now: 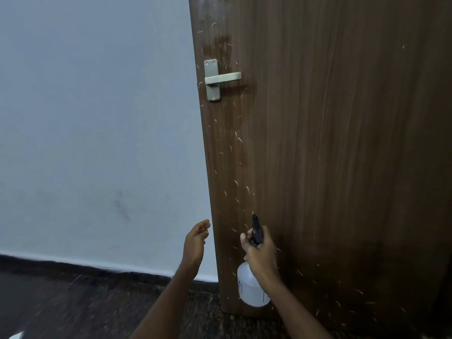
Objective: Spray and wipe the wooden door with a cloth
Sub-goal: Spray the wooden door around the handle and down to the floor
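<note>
The brown wooden door [330,143] fills the right half of the view, with a wet dark patch near its top left and many small droplets streaking past its left side. My right hand [260,253] grips the neck of a white spray bottle [249,287] with a black trigger head, its nozzle aimed up at the door. My left hand [195,243] hangs open just left of the door's edge, holding nothing. No cloth is in view.
A metal lever handle [220,79] on a plate sits on the door's upper left. A pale wall [97,118] with a dark skirting strip stands to the left, above a dark speckled floor [73,307]. Something white pokes in at the bottom left corner [17,335].
</note>
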